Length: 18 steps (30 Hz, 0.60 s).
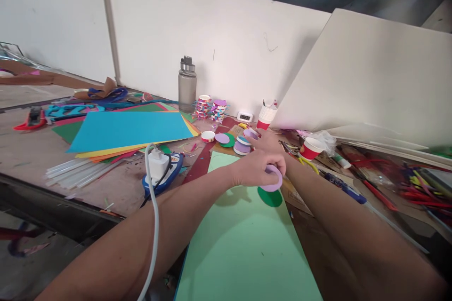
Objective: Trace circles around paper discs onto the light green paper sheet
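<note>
My left hand (259, 168) is closed on a round, shallow purple piece with a raised rim (271, 183), held tilted above a light green sheet (243, 249). Just below it, a dark green paper disc (270, 196) lies on that sheet. Farther off, my right hand (270, 143) reaches past the left one, its fingers closed at the edge of a purple disc (250, 134). Part of the right hand is hidden behind the left. Near its fingertips stand shallow round pieces with purple (242, 148) and blue (243, 139) tops.
Coloured sheets (130, 129), glue sticks (81, 169) and a power strip (164, 171) with a white cable lie left. Behind are a bottle (187, 84), decorated cups (219, 110), a clock (245, 116) and stacked paper cups (266, 115). Tools, including a screwdriver (344, 188), crowd the right.
</note>
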### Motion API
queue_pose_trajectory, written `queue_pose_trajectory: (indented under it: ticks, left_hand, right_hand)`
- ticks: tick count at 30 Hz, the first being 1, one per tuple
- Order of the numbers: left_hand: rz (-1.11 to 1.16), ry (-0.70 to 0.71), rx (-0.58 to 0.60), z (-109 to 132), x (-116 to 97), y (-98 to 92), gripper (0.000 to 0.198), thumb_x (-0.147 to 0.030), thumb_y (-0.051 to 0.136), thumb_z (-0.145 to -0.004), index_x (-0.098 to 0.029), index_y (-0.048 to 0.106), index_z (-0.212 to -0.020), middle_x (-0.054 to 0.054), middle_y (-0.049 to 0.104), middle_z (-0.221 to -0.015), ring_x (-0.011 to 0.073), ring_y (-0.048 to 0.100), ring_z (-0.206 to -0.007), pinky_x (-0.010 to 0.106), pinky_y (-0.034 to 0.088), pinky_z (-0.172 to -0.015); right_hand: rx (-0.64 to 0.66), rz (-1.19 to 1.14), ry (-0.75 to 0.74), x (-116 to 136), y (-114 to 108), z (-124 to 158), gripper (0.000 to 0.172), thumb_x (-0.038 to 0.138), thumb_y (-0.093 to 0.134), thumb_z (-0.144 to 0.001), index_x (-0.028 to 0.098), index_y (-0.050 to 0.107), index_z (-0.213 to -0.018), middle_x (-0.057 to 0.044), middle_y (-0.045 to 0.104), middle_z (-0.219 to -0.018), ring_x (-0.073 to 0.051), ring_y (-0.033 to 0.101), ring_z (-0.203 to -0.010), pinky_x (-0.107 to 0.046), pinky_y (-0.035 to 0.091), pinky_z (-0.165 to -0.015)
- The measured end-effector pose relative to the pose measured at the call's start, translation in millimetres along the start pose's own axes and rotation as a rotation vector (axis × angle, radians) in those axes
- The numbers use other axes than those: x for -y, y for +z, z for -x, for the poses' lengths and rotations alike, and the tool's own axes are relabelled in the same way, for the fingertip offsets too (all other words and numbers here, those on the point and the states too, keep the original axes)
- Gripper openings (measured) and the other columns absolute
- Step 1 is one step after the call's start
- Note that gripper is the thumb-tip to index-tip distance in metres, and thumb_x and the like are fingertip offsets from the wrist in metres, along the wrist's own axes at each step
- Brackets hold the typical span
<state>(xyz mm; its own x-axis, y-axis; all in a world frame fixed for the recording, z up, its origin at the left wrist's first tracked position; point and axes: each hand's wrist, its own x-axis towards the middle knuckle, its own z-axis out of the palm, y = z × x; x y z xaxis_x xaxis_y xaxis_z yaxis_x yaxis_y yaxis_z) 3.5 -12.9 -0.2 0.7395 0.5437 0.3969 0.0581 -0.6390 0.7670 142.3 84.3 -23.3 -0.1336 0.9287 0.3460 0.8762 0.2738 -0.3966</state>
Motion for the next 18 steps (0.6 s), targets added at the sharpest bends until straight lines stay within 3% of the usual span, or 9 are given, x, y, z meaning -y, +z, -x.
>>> queue_pose_trajectory:
  ticks: [4,10,14,18]
  left_hand:
    - [-0.032,-0.016,0.143,0,0,-0.1,0.021,-0.004,0.052,-0.061,-0.018,0.058,-0.075,-0.003,0.063,-0.077,0.012,0.054,-0.072,0.022,0.04,-0.065]
    - [-0.085,-0.068,0.228,0,-1,0.3,0.019,-0.004,0.052,-0.065,-0.019,0.057,-0.076,-0.003,0.064,-0.08,0.0119,0.056,-0.073,0.022,0.04,-0.065]
    - [-0.106,-0.079,0.27,-1,-5,0.0,0.019,-0.003,0.053,-0.065,-0.019,0.057,-0.075,-0.003,0.064,-0.081,0.0117,0.056,-0.073,0.022,0.04,-0.063]
    - [-0.141,-0.107,0.35,-1,-6,-1.5,0.019,-0.005,0.054,-0.066,-0.02,0.059,-0.078,-0.003,0.064,-0.084,0.0119,0.057,-0.075,0.022,0.041,-0.063]
  right_hand:
    - [0.065,0.104,-0.032,10,3,-5,0.048,0.057,0.058,-0.084,0.017,0.067,-0.109,-0.015,0.072,-0.103,-0.027,0.065,-0.092,-0.033,0.046,-0.073]
    - [0.115,0.183,-0.055,16,4,-6,0.049,0.06,0.055,-0.086,0.017,0.068,-0.104,-0.016,0.071,-0.099,-0.03,0.064,-0.094,-0.036,0.045,-0.078]
    - [0.063,0.128,-0.073,8,1,-7,0.047,0.058,0.054,-0.088,0.016,0.069,-0.102,-0.015,0.07,-0.102,-0.028,0.062,-0.092,-0.036,0.045,-0.08]
    - [0.012,0.046,-0.021,-6,-7,-5,0.046,0.057,0.056,-0.087,0.014,0.07,-0.096,-0.011,0.071,-0.092,-0.024,0.061,-0.085,-0.033,0.045,-0.078]
